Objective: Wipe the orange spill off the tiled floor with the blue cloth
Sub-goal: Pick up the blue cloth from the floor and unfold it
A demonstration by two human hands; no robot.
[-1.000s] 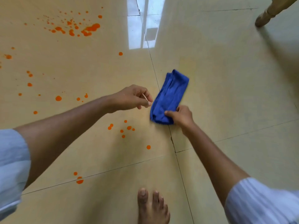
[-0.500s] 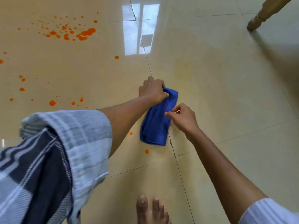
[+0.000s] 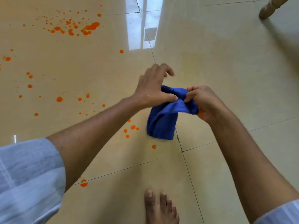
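The blue cloth [image 3: 163, 120] hangs bunched above the tiled floor [image 3: 226, 78], pinched at its top by both hands; left hand [image 3: 153, 89] and right hand [image 3: 202, 101] nearly meet; the orange spill [image 3: 87, 29] lies scattered to the left; a bare foot [image 3: 160, 207] stands below.

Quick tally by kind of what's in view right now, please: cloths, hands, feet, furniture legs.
Blue cloth: 1, held by both the left hand and the right hand
Hands: 2
Bare foot: 1
Wooden furniture leg: 1
Total: 5
Orange drops are too scattered on the floor to count.
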